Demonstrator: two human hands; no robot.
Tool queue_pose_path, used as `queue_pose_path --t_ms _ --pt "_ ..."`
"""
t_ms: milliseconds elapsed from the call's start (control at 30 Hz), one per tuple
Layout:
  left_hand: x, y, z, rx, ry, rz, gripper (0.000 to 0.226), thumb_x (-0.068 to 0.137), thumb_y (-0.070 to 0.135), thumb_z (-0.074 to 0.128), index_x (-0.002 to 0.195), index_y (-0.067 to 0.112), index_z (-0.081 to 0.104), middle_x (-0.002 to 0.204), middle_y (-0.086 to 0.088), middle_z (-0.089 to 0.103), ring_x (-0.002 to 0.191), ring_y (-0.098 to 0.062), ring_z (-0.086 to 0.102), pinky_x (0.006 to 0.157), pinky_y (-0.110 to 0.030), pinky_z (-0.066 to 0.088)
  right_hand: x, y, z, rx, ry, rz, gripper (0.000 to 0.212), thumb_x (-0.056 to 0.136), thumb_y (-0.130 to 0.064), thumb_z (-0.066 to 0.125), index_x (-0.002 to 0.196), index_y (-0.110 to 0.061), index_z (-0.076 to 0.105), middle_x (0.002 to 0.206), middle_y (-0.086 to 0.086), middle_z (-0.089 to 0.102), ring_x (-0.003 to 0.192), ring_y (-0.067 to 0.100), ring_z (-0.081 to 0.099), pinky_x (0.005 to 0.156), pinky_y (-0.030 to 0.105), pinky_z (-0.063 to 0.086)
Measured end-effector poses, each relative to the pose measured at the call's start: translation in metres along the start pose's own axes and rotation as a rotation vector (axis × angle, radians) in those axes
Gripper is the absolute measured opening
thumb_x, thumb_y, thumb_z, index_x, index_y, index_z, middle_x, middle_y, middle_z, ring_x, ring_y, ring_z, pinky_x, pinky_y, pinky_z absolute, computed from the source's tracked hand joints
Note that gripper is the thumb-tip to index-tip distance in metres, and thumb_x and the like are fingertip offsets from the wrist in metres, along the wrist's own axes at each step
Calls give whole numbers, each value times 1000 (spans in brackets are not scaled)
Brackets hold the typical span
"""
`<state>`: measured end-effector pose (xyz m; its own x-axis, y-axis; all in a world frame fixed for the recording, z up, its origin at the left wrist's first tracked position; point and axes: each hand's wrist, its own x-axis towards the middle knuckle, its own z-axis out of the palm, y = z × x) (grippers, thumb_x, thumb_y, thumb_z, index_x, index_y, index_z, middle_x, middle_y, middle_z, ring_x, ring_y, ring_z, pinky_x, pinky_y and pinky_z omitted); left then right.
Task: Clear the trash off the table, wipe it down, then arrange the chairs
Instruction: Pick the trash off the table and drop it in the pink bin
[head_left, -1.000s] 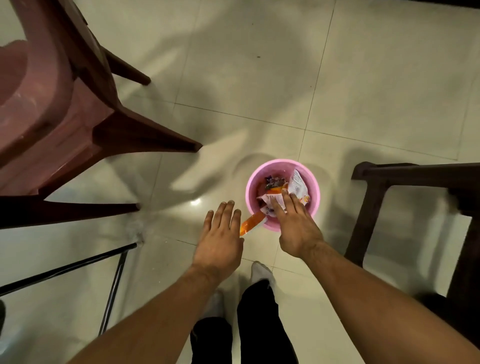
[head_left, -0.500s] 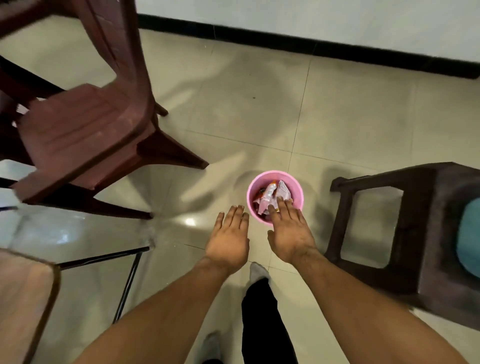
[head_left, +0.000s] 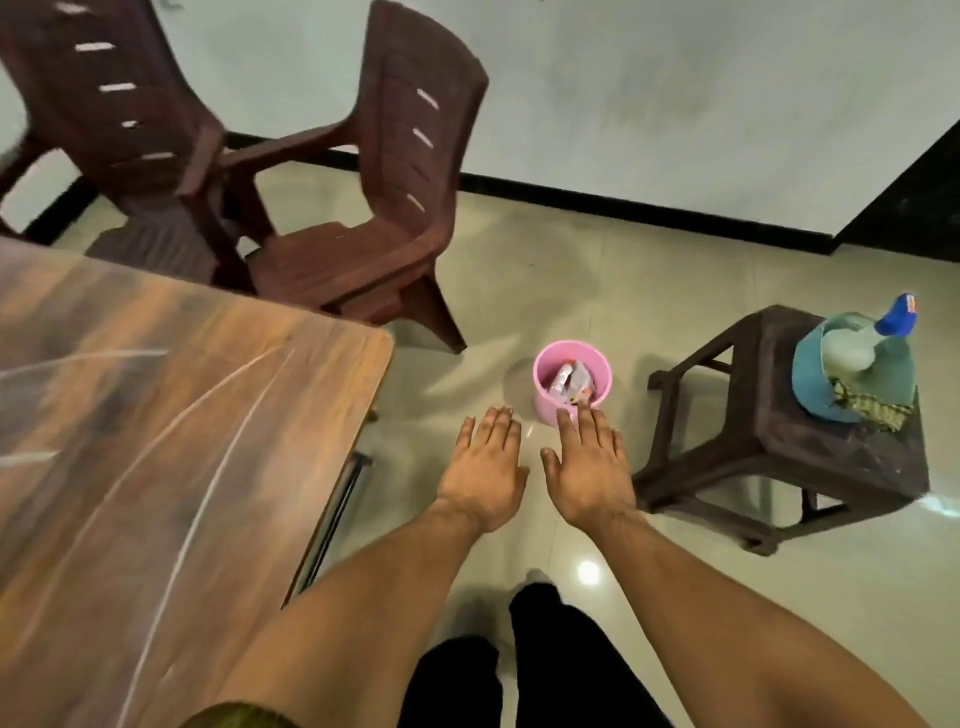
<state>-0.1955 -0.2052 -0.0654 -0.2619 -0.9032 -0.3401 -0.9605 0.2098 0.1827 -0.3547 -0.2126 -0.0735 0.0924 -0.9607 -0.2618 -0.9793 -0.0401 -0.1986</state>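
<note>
A small pink bin (head_left: 550, 405) stands on the tiled floor with crumpled wrappers (head_left: 570, 382) inside it. My left hand (head_left: 485, 467) and my right hand (head_left: 589, 462) hover side by side just in front of the bin, palms down, fingers spread, both holding nothing. The wooden table (head_left: 156, 441) fills the left, its top bare under a glossy cover. Two brown plastic chairs, one (head_left: 374, 218) beside the other (head_left: 119, 130), stand behind the table's far corner.
At the right, a dark plastic stool (head_left: 810, 447) carries a teal bowl (head_left: 813, 384), a spray bottle with a blue top (head_left: 893, 317) and a folded cloth (head_left: 867, 408). My black-trousered legs (head_left: 545, 665) are below. A white wall with a black skirting runs behind.
My view has risen and pulled back from the bin, bringing the table, chairs and stool top into sight. My right hand has drawn off the wrappers; both hands are empty above the floor.
</note>
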Motion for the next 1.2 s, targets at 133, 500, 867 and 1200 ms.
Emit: queue_pose_path --t_ms 133,500,867,1200 --pt "-108 4 4 -11 -13 -64 67 105 40 28 160 7 9 169 -11 2 156 -25 -4 126 -47 -1 -91 -46 -8 -18 -1 -54 65 103 -48 31 159 -20 14 167 11 10 153 29 9 123 46 11" --pt "-290 -7 31 -86 127 -291 65 105 39 28 160 9 10 169 -10 3 156 -25 -4 126 -46 -3 -232 -131 14 -53 -39 -298 62 104 -43 30 159 -20 15 167 9 7 154 26 5 124 46 10" --pt "-444 -126 71 -118 157 -512 65 105 41 28 160 9 13 169 -11 7 156 -27 0 127 -47 0 -306 -263 61 -115 -92 -553 63 104 -43 31 159 -18 12 168 8 3 154 25 4 124 44 11" --pt "-505 -315 64 -121 163 -463 65 104 39 27 159 8 13 169 -12 7 156 -28 -1 126 -47 -3 -311 -457 107 -18 -119 -528 63 102 -40 34 159 -20 15 167 7 7 153 26 9 122 43 13"
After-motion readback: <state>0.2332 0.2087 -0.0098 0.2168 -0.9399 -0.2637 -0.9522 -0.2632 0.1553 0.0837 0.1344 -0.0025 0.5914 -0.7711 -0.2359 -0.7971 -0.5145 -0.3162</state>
